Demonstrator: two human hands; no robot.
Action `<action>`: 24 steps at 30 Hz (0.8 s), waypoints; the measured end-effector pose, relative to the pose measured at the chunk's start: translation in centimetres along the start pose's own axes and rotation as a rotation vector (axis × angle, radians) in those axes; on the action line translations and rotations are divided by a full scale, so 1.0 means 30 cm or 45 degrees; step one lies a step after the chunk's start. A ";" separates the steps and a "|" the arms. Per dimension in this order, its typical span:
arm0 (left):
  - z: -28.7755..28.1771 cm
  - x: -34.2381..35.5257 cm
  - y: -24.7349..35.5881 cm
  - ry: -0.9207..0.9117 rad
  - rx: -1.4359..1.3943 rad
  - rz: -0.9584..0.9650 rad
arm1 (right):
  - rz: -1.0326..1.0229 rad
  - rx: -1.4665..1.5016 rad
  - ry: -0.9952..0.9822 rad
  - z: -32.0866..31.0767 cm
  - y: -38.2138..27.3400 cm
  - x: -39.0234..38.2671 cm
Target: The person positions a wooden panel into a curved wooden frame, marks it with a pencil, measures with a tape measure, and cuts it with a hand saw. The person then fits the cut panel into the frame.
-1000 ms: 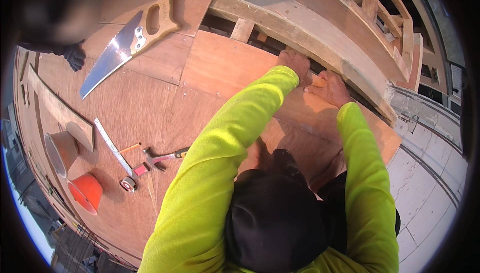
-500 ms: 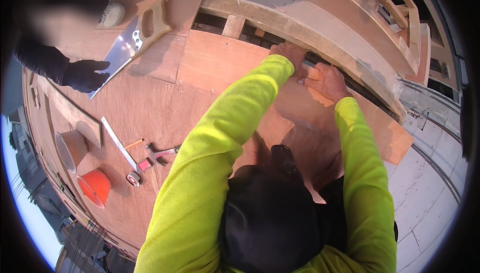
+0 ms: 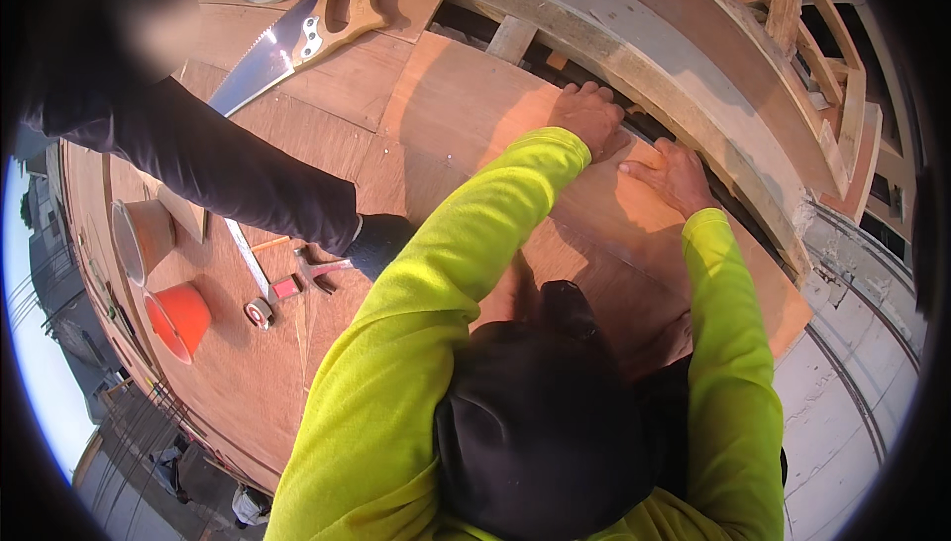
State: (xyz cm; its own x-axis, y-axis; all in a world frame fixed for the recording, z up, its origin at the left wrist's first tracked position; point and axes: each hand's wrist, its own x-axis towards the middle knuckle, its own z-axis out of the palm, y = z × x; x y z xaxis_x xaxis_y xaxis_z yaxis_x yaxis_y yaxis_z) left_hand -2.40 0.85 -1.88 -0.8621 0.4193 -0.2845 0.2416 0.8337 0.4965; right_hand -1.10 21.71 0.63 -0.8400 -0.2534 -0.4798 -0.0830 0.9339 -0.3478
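A long plywood strip lies over the plywood deck beside a timber-edged gap. My left hand curls its fingers over the strip's far edge. Close by on the right, my right hand grips the same edge, its thumb laid along the top face. The fingertips of both hands are partly hidden beyond the edge. A co-worker's dark-gloved hand reaches in from the left, beside the red-handled hammer; my left sleeve hides part of that glove.
A wooden-handled handsaw rests at the upper left. Near the hammer are a tape measure, a metal ruler and a pencil. An orange bucket and a grey bucket stand left. A timber frame rises at upper right.
The co-worker's gloved hand has gone from beside the saw across to the hammer. My hands are slightly farther apart on the plywood edge. The whole view has shifted a little.
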 end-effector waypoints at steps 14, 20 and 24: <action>0.036 -0.005 0.047 0.153 0.038 -0.125 | -0.058 0.068 0.125 0.038 0.039 0.004; 0.017 0.034 0.066 -0.047 0.052 -0.072 | 0.035 0.248 0.082 0.038 0.035 -0.004; -0.034 0.095 0.058 -0.425 0.045 -0.107 | 0.043 0.092 0.108 0.027 0.020 -0.014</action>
State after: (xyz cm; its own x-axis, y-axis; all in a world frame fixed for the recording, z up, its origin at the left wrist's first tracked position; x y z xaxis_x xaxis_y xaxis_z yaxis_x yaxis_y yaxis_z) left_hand -4.90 3.12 -0.99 -0.6881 0.4378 -0.5787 0.1959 0.8799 0.4328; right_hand -0.38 22.16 -0.03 -0.8843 -0.1968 -0.4233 -0.0177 0.9202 -0.3909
